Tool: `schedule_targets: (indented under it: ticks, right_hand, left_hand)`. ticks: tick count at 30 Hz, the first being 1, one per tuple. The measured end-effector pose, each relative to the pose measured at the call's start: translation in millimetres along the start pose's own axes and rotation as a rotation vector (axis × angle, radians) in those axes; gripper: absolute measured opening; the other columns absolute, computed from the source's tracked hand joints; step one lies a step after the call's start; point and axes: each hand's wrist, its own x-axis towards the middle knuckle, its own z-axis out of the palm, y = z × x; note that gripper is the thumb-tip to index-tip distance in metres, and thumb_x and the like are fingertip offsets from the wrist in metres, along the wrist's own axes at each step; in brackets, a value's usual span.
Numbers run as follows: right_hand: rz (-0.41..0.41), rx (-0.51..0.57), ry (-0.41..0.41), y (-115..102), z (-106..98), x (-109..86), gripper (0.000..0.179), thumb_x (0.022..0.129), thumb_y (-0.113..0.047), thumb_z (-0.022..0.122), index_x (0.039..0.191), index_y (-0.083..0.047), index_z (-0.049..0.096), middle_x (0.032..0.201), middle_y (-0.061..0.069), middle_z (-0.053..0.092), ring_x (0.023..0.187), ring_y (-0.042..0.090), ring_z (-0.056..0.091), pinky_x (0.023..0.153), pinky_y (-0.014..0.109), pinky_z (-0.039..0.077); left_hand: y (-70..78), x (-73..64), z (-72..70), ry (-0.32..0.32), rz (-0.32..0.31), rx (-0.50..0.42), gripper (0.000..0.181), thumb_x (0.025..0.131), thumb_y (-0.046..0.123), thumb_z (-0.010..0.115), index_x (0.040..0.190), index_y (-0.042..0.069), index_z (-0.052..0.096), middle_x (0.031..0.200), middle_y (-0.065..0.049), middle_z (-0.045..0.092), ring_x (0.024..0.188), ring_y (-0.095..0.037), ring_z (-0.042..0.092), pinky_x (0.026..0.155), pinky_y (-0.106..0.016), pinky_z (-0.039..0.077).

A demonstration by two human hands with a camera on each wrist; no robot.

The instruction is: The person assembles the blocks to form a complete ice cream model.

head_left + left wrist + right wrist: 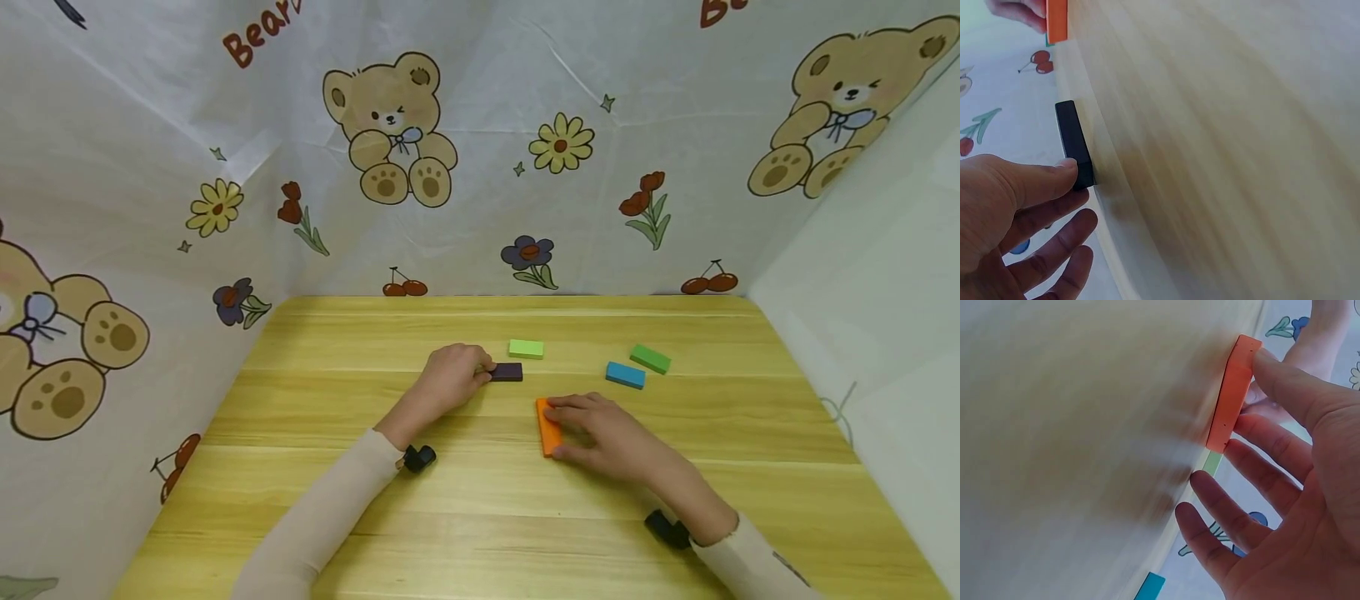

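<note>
My left hand pinches the near end of a dark, almost black block between thumb and forefinger. In the left wrist view, the other fingers of that hand hang loosely apart from the dark block. An orange block lies lengthwise on the table, held along its right side by my right hand. The right wrist view shows the thumb at one end of the orange block and the fore and middle fingers toward the other end, with the remaining two fingers spread away.
Beyond the hands, a light green block lies behind the dark one. To the right are a blue block and a green block. The wooden table meets a bear-printed cloth at its back edge.
</note>
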Motion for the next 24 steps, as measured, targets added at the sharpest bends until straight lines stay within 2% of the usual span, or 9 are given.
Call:
schedule_targets:
  ticks: [14,24]
  right_hand:
    - [-0.013,-0.021,0.000,-13,7,12.6,0.056,0.100,-0.049,0.075,0.147,-0.019,0.068,0.158,0.000,0.062,0.140,0.030,0.059,0.116,0.055,0.050]
    - [-0.006,-0.089,0.025,-22,12,17.2,0.057,0.099,-0.048,0.076,0.145,-0.015,0.070,0.153,0.004,0.066,0.134,0.030,0.064,0.113,0.054,0.053]
  left_hand:
    - [16.6,12.2,10.0,-0.018,0.052,0.035,0.021,0.100,0.024,0.079,0.120,0.021,0.085,0.120,0.004,0.083,0.107,-0.020,0.078,0.088,-0.039,0.064]
    - [23.4,17.4,11.7,-0.018,0.092,0.056,0.019,0.101,0.025,0.078,0.119,0.022,0.085,0.118,0.005,0.083,0.104,-0.018,0.079,0.086,-0.038,0.065]
